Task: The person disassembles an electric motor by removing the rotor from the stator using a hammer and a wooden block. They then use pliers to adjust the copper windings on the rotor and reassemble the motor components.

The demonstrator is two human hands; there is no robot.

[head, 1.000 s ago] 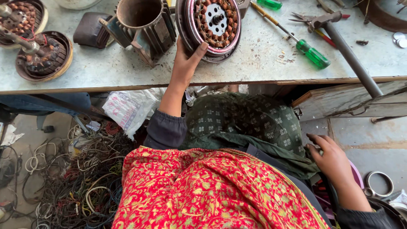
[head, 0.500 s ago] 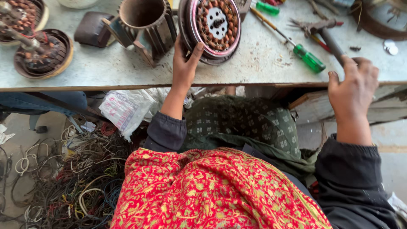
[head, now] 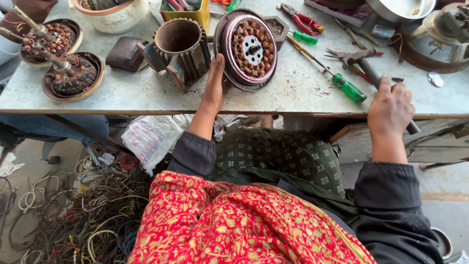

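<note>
Left hand [head: 213, 93] reaching far across the bench [head: 146, 95], fingers flat and together, tips pressing against the near left rim of the stator [head: 248, 49]; grip not closing around anything. Stator standing tilted on edge at mid bench, copper windings and centre hub facing the camera. Just left of it, finned housing [head: 178, 49] resting upright, mouth open. Right hand [head: 391, 107] lying over the hammer [head: 376, 80] at the near right edge of the bench, fingers curling down over the handle, grip wrapping it; hammer head pointing far, handle end overhanging the edge. Screwdriver [head: 325, 68] with green handle lying diagonally between stator and hammer, touching neither hand. Red-handled pliers [head: 300, 17] resting farther back. Two wound rotors [head: 58, 58] in dishes sitting at far left, shafts sticking up, well apart from both hands. Tangled wires [head: 83, 210] piling on the floor below the bench at left. Red patterned shawl [head: 239, 225] covering the lap nearest the camera.
</note>
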